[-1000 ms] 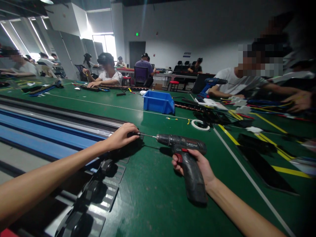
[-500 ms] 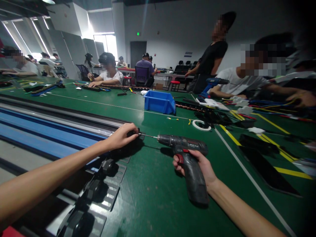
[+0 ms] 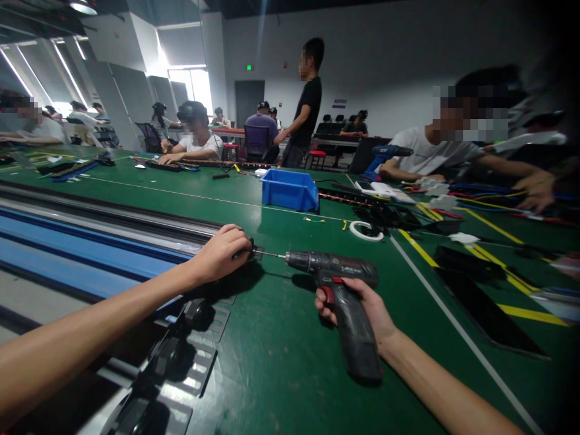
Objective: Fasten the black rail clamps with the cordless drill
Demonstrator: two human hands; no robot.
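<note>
My right hand (image 3: 351, 302) is wrapped round the grip of a black and red power drill (image 3: 348, 320), which points left over the green table (image 3: 272, 362). The drill's long thin bit (image 3: 272, 255) reaches to a small dark part at my left hand (image 3: 226, 251). The fingers of my left hand are closed round a black knob-like piece (image 3: 242, 249) at the end of the long black and blue rails (image 3: 90, 235). More black knobs (image 3: 197, 314) with slotted grey plates (image 3: 202, 362) stand in a row nearer to me.
A blue bin (image 3: 290, 190) stands beyond my hands, with a white ring (image 3: 366, 231) to its right. Cables, a blue drill (image 3: 383, 158) and a dark flat panel (image 3: 492, 314) lie at the right. Other people sit around the table; one person (image 3: 308, 109) stands behind.
The standing person has moved left and is more upright. The view has shifted slightly. Both hands keep their hold, and my left hand's fingers have turned a little over the black piece.
</note>
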